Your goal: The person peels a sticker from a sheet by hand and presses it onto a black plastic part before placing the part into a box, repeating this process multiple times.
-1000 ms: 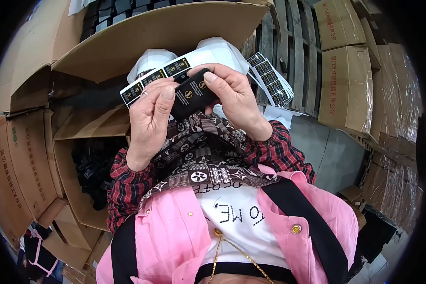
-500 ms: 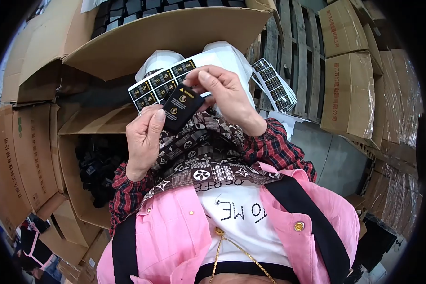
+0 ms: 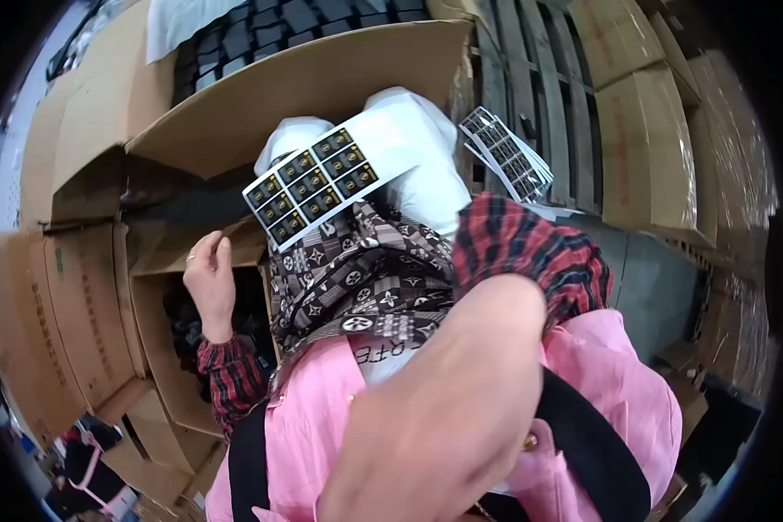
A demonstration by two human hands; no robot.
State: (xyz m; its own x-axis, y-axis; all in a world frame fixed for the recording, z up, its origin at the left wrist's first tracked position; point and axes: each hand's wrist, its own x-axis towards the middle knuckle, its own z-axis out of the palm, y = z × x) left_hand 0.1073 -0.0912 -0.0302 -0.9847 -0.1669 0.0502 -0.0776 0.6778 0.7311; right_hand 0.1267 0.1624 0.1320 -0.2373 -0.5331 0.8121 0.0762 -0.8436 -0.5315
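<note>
A: Cardboard surrounds the left hand (image 3: 209,283); its fingers (image 3: 202,254) are loosely curled, grasping nothing, poised at the mouth of the open carton (image 3: 152,348), above the dark parts (image 3: 187,326) inside.

B: And the right hand?

A: Only the right forearm (image 3: 444,409) shows, blurred at 6 o'clock; whether those fingers are released or clenched cannot be told.

B: Where is the label sheet (image 3: 317,183)?

A: At 12 o'clock, resting on the lap above the patterned bag (image 3: 357,278); a second stack of sheets (image 3: 506,157) lies at 2 o'clock.

B: How would the sheet handle?

A: Probably light, thin and easily creased; best taken by its bare white margin, not the stickers.
</note>
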